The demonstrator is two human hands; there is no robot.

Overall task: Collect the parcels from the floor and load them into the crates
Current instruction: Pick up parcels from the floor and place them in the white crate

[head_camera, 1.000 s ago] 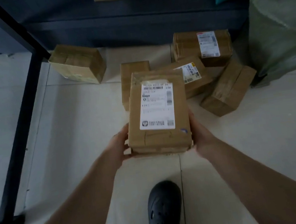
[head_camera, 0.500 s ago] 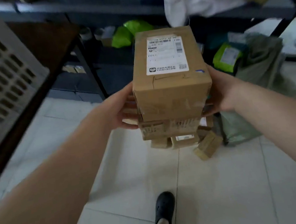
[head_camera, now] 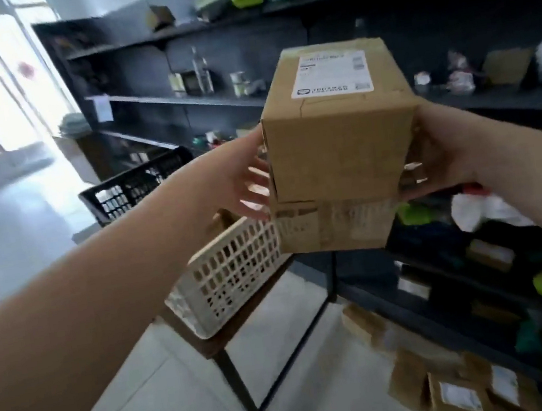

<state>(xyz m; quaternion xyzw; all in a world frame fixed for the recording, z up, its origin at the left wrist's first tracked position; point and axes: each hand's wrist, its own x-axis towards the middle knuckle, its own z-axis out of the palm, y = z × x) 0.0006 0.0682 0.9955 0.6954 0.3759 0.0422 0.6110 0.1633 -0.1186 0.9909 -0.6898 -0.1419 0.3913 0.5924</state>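
I hold two stacked cardboard parcels at chest height. The top parcel (head_camera: 339, 134) carries a white shipping label; the taped lower parcel (head_camera: 330, 225) sits under it. My left hand (head_camera: 245, 181) presses the stack's left side and my right hand (head_camera: 435, 152) grips its right side. Below and left of the stack, a white crate (head_camera: 230, 272) stands on a dark table, with a black crate (head_camera: 136, 185) behind it. Several more parcels (head_camera: 453, 395) lie on the floor at the lower right.
Dark shelving (head_camera: 456, 101) filled with bags, bottles and boxes runs along the right and back. The table's black metal legs (head_camera: 238, 389) stand on the pale tiled floor (head_camera: 152, 410). Bright windows are at the far left.
I have lifted the stacked parcels from near the floor to chest height, and my view has swung left and up, bringing the white and black crates on the table into sight.
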